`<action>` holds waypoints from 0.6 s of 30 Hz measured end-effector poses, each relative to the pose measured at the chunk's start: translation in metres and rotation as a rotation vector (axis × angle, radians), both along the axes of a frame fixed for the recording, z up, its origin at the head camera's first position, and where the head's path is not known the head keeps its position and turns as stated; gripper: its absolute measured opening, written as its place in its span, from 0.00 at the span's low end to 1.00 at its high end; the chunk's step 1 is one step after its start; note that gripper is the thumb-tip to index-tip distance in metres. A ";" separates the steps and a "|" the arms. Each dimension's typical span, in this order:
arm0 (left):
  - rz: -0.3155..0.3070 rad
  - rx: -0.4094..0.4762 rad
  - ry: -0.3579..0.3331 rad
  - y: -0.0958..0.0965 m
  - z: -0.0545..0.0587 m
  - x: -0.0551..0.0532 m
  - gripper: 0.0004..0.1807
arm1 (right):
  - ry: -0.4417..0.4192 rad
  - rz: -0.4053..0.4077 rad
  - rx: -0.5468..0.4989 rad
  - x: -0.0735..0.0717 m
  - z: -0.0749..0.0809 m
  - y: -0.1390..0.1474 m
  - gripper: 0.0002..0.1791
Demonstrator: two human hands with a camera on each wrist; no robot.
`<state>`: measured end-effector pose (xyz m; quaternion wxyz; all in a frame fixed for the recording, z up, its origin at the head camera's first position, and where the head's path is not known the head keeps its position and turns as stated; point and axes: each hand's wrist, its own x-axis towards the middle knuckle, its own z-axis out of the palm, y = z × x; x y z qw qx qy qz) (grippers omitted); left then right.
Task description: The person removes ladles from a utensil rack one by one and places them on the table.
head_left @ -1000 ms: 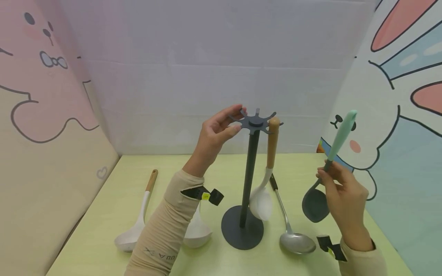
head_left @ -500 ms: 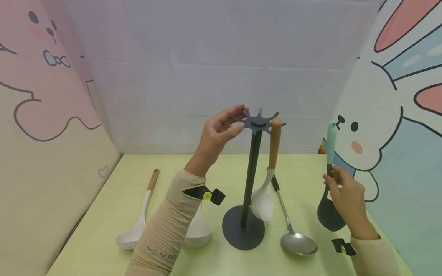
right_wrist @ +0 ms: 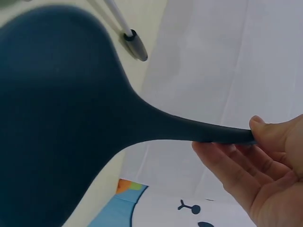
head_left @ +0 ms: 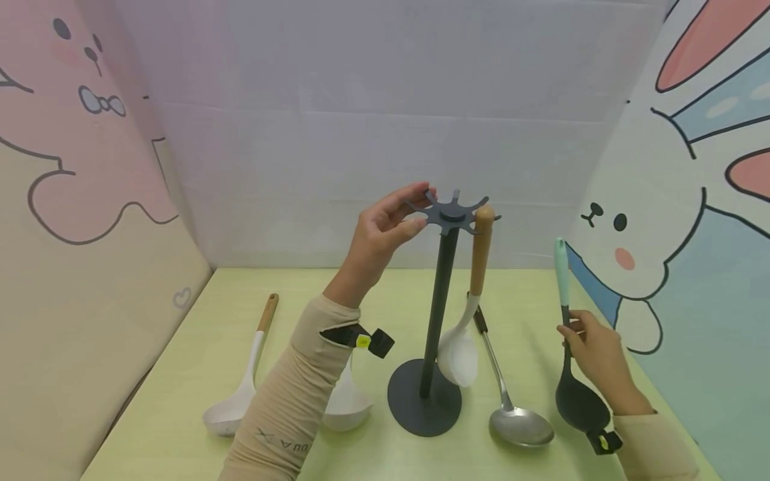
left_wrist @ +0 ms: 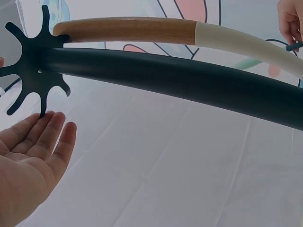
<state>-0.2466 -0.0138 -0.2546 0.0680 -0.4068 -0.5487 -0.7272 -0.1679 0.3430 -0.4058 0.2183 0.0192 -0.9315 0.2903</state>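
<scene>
My right hand (head_left: 601, 354) pinches the dark neck of a ladle (head_left: 580, 404) between thumb and fingers. This ladle has a mint-green handle pointing up and a dark grey bowl below; whether the bowl touches the table I cannot tell. My left hand (head_left: 381, 230) is at the top of a dark utensil rack (head_left: 439, 314), thumb and fingertips touching its prongs, the fingers fairly straight in the left wrist view. From a prong on the rack's right side hangs a white ladle (head_left: 460, 357) with a wooden handle (left_wrist: 128, 30).
A steel ladle (head_left: 520, 427) lies between the rack and my right hand. Left of the rack lie a white utensil (head_left: 345, 407), partly hidden by my left forearm, and a white ladle with a wooden handle (head_left: 231, 411). Printed cloth walls surround the pale green table (head_left: 180, 374).
My right hand has lowered the mint-handled ladle towards the table at the right, and its bowl has swung to the right. My left hand stays at the rack's top.
</scene>
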 end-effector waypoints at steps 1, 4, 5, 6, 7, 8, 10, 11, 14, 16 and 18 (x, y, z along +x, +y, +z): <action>-0.002 0.000 -0.002 0.000 0.000 0.000 0.36 | -0.032 0.010 -0.020 0.000 -0.002 0.001 0.16; -0.003 -0.003 -0.006 0.000 0.000 0.000 0.36 | -0.122 0.024 -0.059 -0.002 -0.007 0.003 0.17; -0.003 -0.004 -0.007 0.000 0.000 0.000 0.36 | -0.146 0.027 -0.073 -0.003 -0.009 0.004 0.17; -0.004 -0.005 -0.007 0.000 0.000 0.000 0.36 | -0.167 0.030 -0.081 -0.003 -0.011 0.004 0.17; -0.004 -0.006 -0.007 0.000 0.000 0.000 0.35 | -0.179 0.034 -0.082 -0.004 -0.012 0.005 0.17; -0.004 -0.007 -0.007 0.000 0.000 0.000 0.35 | -0.193 0.039 -0.082 -0.005 -0.014 0.006 0.16; -0.002 -0.009 -0.008 0.000 0.000 0.000 0.35 | -0.228 0.054 -0.085 -0.006 -0.016 0.007 0.16; 0.000 -0.010 -0.008 0.000 0.000 0.000 0.35 | -0.241 0.062 -0.083 -0.007 -0.017 0.007 0.16; 0.004 -0.012 -0.007 0.000 0.000 0.000 0.35 | -0.293 0.081 -0.087 -0.010 -0.020 0.009 0.16; 0.004 -0.011 -0.006 0.000 0.000 0.000 0.35 | -0.319 0.082 -0.081 -0.012 -0.022 0.011 0.16; 0.003 -0.009 -0.005 0.000 0.000 -0.001 0.35 | -0.339 0.083 -0.075 -0.014 -0.026 0.013 0.16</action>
